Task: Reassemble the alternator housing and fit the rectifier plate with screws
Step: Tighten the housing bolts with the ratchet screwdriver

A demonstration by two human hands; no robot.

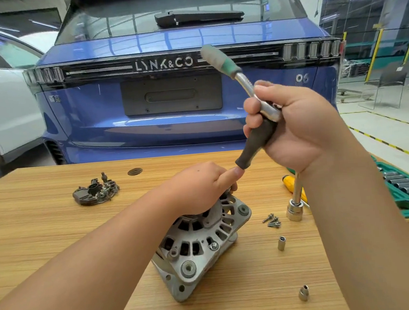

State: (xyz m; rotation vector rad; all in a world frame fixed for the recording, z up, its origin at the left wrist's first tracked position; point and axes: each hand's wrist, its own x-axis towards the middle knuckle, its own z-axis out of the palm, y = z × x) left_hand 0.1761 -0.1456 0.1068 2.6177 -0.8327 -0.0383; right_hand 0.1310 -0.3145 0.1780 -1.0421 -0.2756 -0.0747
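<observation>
Alternator housing [201, 249] tilted on wooden table [57, 241], left hand [201, 187] gripping its upper end, right hand [295, 127] clenched around ratchet wrench [242, 81], raised above, rectifier plate [95, 191] apart at left, screws [273, 221] beside housing.

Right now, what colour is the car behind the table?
Blue; the car shows clearly in the head view.

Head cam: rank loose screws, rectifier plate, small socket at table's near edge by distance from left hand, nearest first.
From the left hand, resting on the alternator housing:
1. Loose screws, to its right.
2. Rectifier plate, far left on the table.
3. Small socket, near edge, right.
</observation>
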